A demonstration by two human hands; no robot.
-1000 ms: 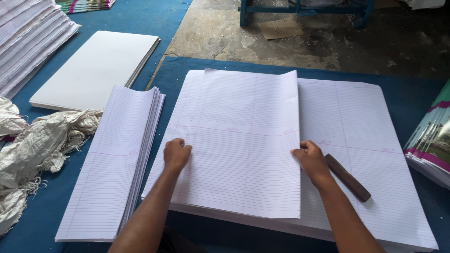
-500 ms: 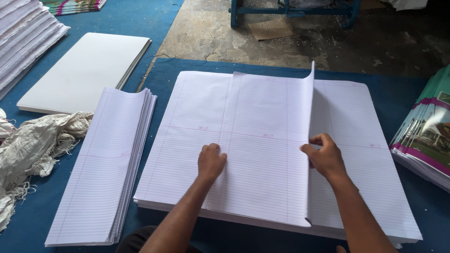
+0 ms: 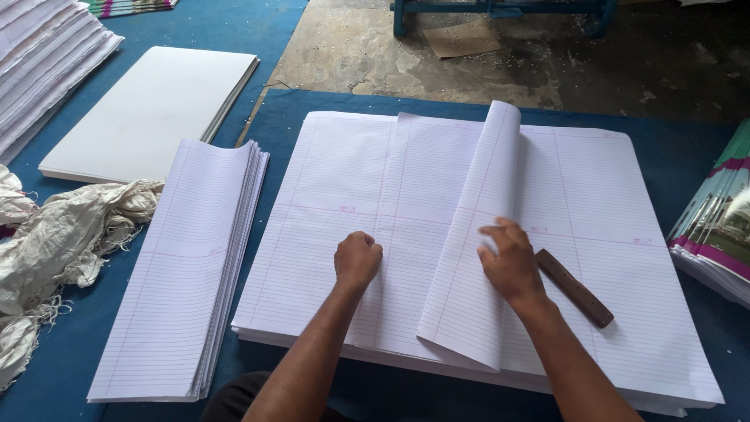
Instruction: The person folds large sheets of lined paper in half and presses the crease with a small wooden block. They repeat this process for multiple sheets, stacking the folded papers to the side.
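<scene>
Head view, left to right: crumpled white woven sacking (image 3: 58, 234) bunched at the left edge on blue floor covering (image 3: 305, 117), with a tall pile of white sheets (image 3: 39, 70) above it in the corner and a flat white board stack (image 3: 152, 113) just beside. Next, a narrow stack of folded ruled sheets (image 3: 183, 273), edges fanned along the right side, lying apart from the large stack of ruled paper (image 3: 609, 258) spread across the middle. Left hand (image 3: 358, 259) curled into a loose fist, knuckles pressing down on the top sheet near its lower middle, holding nothing. Curling folded sheet (image 3: 484, 234) rising between both hands, upper end rolled over, lower corner lifted off the stack. Right hand (image 3: 512, 262) flat and open, fingers spread against that curling sheet, gripping nothing. Brown wooden stick (image 3: 574, 287) lying slantwise on the large stack, just beside the right wrist. Further right, a stack of colour-printed covers (image 3: 715, 234) at the frame edge, apart from the ruled paper. Bare concrete floor (image 3: 547, 62) and a blue metal frame (image 3: 500, 12) along the top.
</scene>
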